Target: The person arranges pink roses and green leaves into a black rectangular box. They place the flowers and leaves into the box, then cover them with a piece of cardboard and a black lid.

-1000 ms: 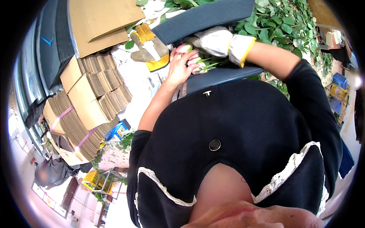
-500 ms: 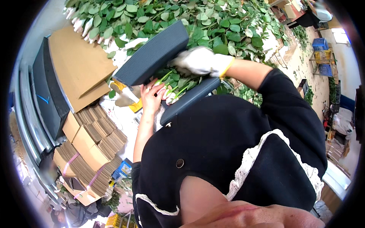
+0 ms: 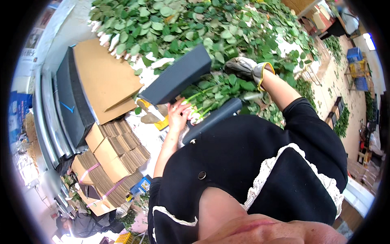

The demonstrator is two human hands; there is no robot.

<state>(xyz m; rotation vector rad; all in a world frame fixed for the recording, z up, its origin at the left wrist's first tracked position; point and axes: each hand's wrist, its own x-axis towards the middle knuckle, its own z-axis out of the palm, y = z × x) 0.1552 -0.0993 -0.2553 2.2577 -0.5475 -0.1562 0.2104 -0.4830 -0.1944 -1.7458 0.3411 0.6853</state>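
Two dark grey padded blocks, a far one (image 3: 178, 75) and a near one (image 3: 215, 120), form a slot in front of me. Between them lie cut roses with green stems, leaves (image 3: 219, 91) and small pale pink heads (image 3: 197, 116). My bare left hand (image 3: 178, 116) rests its extended fingers against these heads at the slot's left end. My right hand (image 3: 245, 69), in a grey-palmed white glove with a yellow cuff, is beyond the leafy end. Its fingers stretch leftward over foliage, with nothing visible in them. A loose work glove (image 3: 154, 116) lies beside my left hand.
A large heap of leafy roses (image 3: 195, 28) covers the far side. Brown cardboard sheets (image 3: 103, 81) lean at the left, above bundled folded cardboard (image 3: 118, 152). A small blue tool (image 3: 141, 185) lies nearby. Blue and yellow crates (image 3: 357, 67) stand far right.
My gloved right hand has moved right, away from the far block, and turned its grey palm side into view. My left hand remains at the rose heads. The whole view has shifted slightly.
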